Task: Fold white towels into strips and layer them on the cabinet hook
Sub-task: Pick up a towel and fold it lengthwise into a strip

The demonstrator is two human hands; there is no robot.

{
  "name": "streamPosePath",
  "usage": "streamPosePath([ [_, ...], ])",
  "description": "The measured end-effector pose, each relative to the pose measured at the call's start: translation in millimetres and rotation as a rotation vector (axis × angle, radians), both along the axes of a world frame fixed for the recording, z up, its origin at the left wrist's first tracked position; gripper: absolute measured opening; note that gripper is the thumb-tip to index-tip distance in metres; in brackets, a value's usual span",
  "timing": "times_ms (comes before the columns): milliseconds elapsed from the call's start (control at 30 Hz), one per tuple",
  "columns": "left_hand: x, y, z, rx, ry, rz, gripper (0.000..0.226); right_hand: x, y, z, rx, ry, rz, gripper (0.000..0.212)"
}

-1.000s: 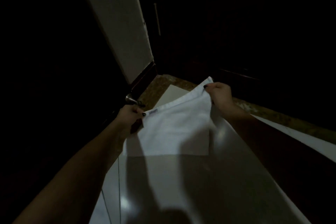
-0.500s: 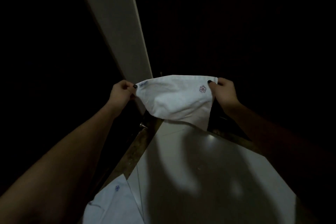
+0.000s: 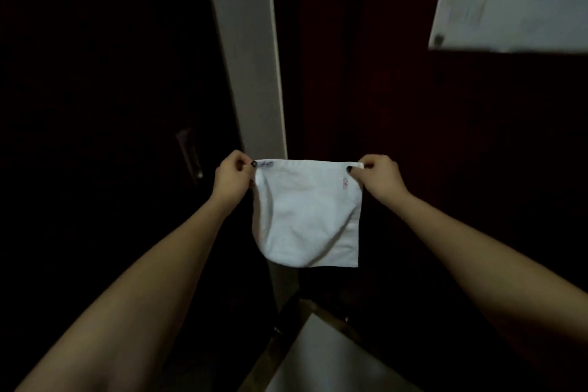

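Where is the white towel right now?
In the head view the white towel hangs mid-frame, its top corners pinched by the left hand and right hand, in front of the pale vertical post.

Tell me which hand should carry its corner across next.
Probably right: each pinches a top corner of the towel, but the edge below the right hand hangs straight, while that below the left hand curls under.

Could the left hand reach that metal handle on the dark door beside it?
Probably yes: the slim metal handle sits just left of the left hand with nothing between. But that hand pinches a corner of the white cloth towel, so it must let go first.
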State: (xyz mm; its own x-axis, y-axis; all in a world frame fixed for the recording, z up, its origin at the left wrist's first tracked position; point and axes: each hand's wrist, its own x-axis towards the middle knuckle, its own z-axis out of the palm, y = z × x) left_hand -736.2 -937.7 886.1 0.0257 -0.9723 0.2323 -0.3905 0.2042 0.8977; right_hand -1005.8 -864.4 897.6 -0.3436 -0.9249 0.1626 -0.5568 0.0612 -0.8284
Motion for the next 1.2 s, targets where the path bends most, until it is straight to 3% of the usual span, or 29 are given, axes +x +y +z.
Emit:
streamPosePath([
  [100, 6.4, 15.0, 79.3, -0.03, 0.069, -0.027, 0.021, 23.7, 5.9, 91.5, -0.061, 0.04, 0.124, 0.005],
  [233, 16.6, 43.2, 153.9, -0.112, 0.158, -0.051, 0.019, 64.7, 21.4, 184.0, -0.098, 0.061, 0.381, 0.012],
  [333, 35.4, 71.5, 188.3, -0.142, 0.256, -0.048, 0.016, 95.3, 41.2, 234.9, -0.055, 0.015, 0.559, 0.012],
  [467, 75.6, 119.5, 216.5, -0.161, 0.355, -0.092, 0.011, 142.9, 73.6, 273.7, -0.054, 0.134, 0.704, 0.017],
  [567, 114.0, 165.2, 226.5, -0.182, 0.414, -0.083, 0.008, 188.9, 102.9, 288.9, -0.125, 0.248, 0.748, 0.007],
  [800, 219.8, 291.0, 219.0, -0.182, 0.485, -0.065, 0.013, 318.4, 201.4, 284.0, -0.228, 0.425, 0.857, 0.017],
  [1033, 325.9, 419.1, 209.5, -0.206, 0.488, -0.066, 0.018, 426.0, 298.5, 258.9, -0.273, 0.264, 0.974, 0.008],
  [1200, 377.2, 493.4, 206.7, -0.247, 0.379, 0.058, 0.019, 481.1, 345.6, 241.5, -0.319, 0.191, 0.997, 0.021],
])
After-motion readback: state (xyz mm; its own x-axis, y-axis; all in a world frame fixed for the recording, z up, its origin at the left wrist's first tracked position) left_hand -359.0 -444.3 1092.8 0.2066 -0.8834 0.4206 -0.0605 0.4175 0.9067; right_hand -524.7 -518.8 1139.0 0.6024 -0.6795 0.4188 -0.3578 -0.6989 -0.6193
